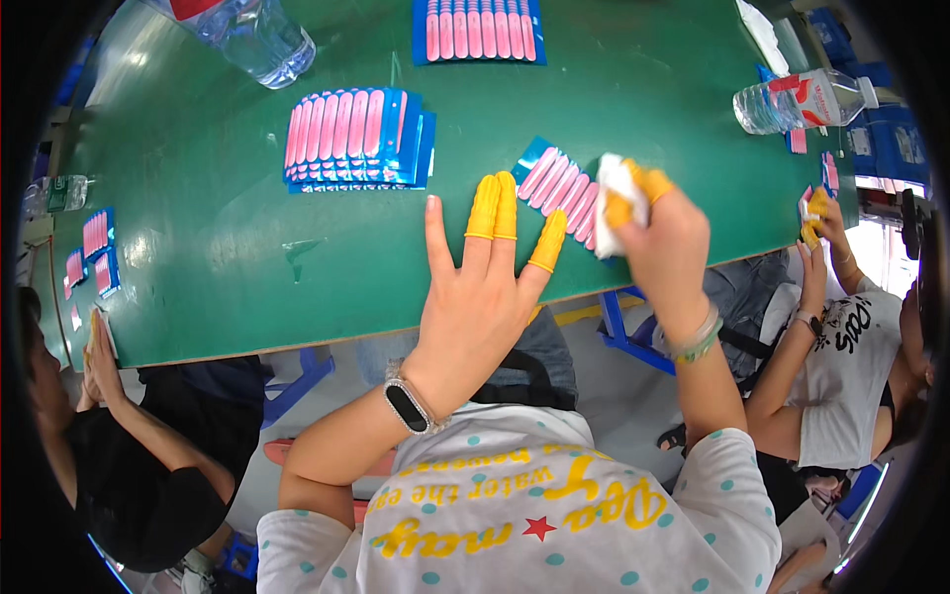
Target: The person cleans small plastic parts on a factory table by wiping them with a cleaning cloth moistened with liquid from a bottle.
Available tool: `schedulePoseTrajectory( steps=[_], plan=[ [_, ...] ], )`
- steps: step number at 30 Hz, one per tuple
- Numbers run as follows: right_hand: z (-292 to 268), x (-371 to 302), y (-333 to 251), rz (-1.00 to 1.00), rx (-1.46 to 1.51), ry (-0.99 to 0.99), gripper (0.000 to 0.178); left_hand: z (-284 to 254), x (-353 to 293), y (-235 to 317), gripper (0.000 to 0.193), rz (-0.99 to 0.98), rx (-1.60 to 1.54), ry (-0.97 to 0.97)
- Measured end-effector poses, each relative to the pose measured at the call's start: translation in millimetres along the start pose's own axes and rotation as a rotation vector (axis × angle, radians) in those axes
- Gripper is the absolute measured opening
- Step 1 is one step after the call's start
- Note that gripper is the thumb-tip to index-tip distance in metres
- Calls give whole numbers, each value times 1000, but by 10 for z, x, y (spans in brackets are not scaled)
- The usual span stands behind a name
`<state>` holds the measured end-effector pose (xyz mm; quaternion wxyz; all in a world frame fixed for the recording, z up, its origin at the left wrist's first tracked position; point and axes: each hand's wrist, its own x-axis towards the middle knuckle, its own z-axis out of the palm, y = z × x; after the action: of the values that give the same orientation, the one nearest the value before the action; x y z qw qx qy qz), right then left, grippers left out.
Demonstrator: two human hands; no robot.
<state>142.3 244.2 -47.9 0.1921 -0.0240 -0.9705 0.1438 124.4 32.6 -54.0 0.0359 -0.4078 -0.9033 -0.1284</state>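
Observation:
My left hand (475,287) lies palm down at the table's near edge, its fingers spread. Yellow rubber finger cots cover several of its fingers; the little finger is bare. Its index fingertip reaches the near edge of a blue-backed sheet of pink round-ended strips (562,186), which lies slanted on the table. My right hand (665,243), also with yellow finger cots, is closed on a folded white cloth (618,203). That cloth lies over the right end of the sheet and hides it. To the left sits a stack of similar pink-and-blue sheets (346,134).
More pink-and-blue sheets (479,30) lie at the far edge of the green table (247,267). Clear plastic bottles lie at the far left (262,45) and right (802,101). A person at the left (148,426) and another at the right (841,366) have their hands at the table.

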Motion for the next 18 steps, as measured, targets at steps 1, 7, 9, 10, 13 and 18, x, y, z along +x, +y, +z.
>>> schedulePoseTrajectory(
  steps=[1, 7, 9, 10, 13, 18],
  plan=[
    [11, 37, 48, 144, -5, 17, 28, 3, -8, 0, 88, -8, 16, -13],
    [-61, -159, -44, 1, 43, -24, 26, 9, 31, -1, 87, -16, 21, -20],
    [-85, -98, 119, 151, 50, -10, 27, -6, 32, 21, 85, -15, 32, -19],
    [-89, -97, 119, 153, 49, -10, 27, -12, 23, 27, 82, -26, 4, -20],
    [-78, -98, 75, 79, -4, 14, 30, 3, 13, 13, 78, -23, 1, -23],
    [-201, -340, -187, -51, -7, -68, 32, 30, 23, 30, 75, -7, 38, -17]
  ],
)
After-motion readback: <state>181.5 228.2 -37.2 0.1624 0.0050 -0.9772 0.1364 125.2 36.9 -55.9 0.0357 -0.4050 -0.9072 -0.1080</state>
